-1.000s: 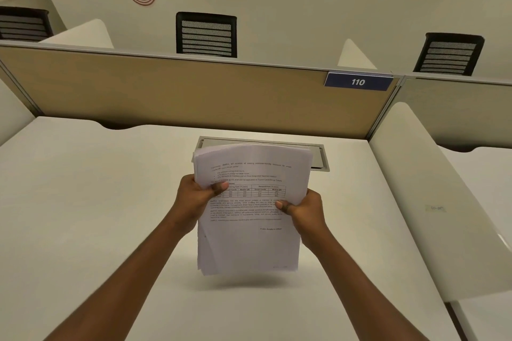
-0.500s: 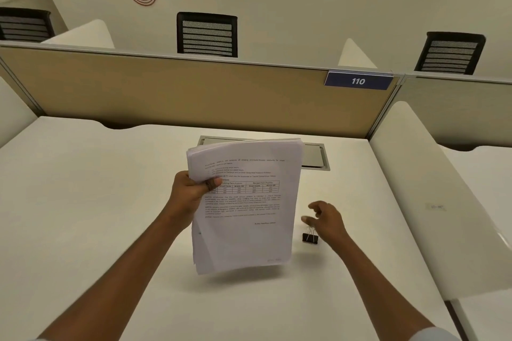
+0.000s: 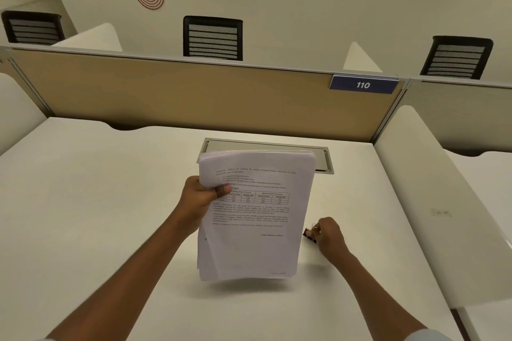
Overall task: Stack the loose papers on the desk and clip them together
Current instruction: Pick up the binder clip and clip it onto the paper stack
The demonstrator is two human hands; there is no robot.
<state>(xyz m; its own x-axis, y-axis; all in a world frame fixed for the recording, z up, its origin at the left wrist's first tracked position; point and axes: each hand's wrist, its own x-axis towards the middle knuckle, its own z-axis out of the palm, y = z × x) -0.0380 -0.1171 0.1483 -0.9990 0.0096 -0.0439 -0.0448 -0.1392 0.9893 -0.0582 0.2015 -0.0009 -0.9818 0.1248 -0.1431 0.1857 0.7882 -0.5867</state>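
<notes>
My left hand (image 3: 199, 199) holds a stack of white printed paper sheets (image 3: 255, 216) upright above the middle of the white desk (image 3: 110, 202). The thumb lies across the front page at its left edge, pressing just beside a small printed table, and the other fingers are curled behind the sheets, out of sight. The stack's bottom edge hangs clear of the desktop, with a soft shadow under it. The top edges of the pages are slightly uneven.

Just right of the stack's lower right side, my right hand (image 3: 329, 235) is low over the desk. Its fingers are curled together and pinch a small black binder clip with silver wire handles (image 3: 309, 234). The clip is at my fingertips, near the paper's right edge but apart from it. I cannot tell whether the clip is touching the desktop.

Behind the papers, a grey rectangular cable hatch (image 3: 266, 145) is set into the far side of the desk. Beyond it stands a tan partition panel (image 3: 166, 97) with a blue plate reading 110 (image 3: 363, 85) at its upper right. 3 black mesh chair backs show above the partition.
</notes>
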